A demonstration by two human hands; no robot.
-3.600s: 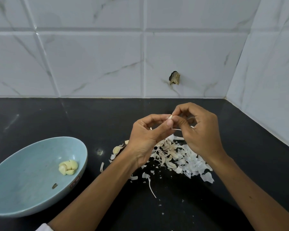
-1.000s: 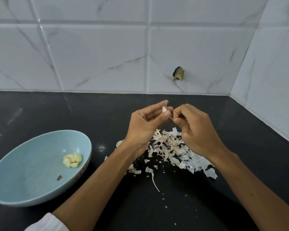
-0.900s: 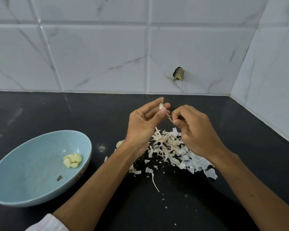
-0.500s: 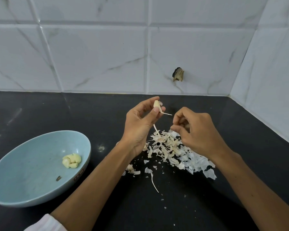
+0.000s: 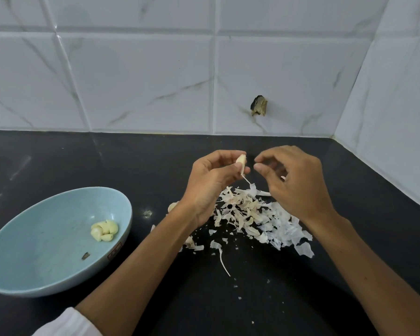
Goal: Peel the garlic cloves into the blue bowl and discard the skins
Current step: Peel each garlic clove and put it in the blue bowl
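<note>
My right hand (image 5: 298, 183) is no longer joined with my left hand (image 5: 209, 185) on the garlic clove (image 5: 241, 161). After dipping toward the pile of skins (image 5: 252, 212) on the tabletop half a second ago, it is back up, just beside the clove and apart from it, with thumb and forefinger tips drawn close. Whether those fingers (image 5: 258, 168) pinch a scrap, I cannot tell. More pale bare flesh shows on the clove in my left fingers, and the strip of skin (image 5: 246, 180) that stuck out sideways now hangs down from its lower end.
</note>
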